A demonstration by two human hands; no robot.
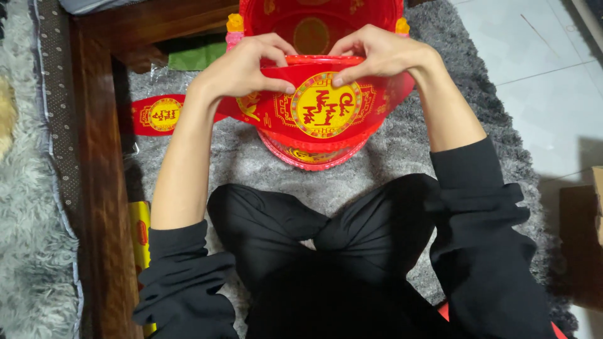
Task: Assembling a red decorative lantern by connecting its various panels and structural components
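The person sits cross-legged on a grey carpet (pixel 389 157), black sleeves pushed up the forearms, with a red round basket (pixel 314 25) standing on the carpet just beyond the knees. Across the basket's near wall runs a red paper band (pixel 276 113) printed with gold round emblems; its large emblem sits at the front, directly under the hands, and its left end trails away over the carpet to a second, smaller emblem.

The left hand (pixel 242 66) is closed in a pinch on the band's upper edge at the basket's rim, thumb pressing on the front face and fingers curled over the top. The right hand (pixel 377 53) grips the same edge just beside it, fingers bent over the rim and the thumb tip resting on the top of the large emblem. The two hands are near each other but apart.

A dark wooden frame (pixel 97 163) borders the carpet on the left, with a yellow roll (pixel 141 232), possibly wrapped paper, lying against it
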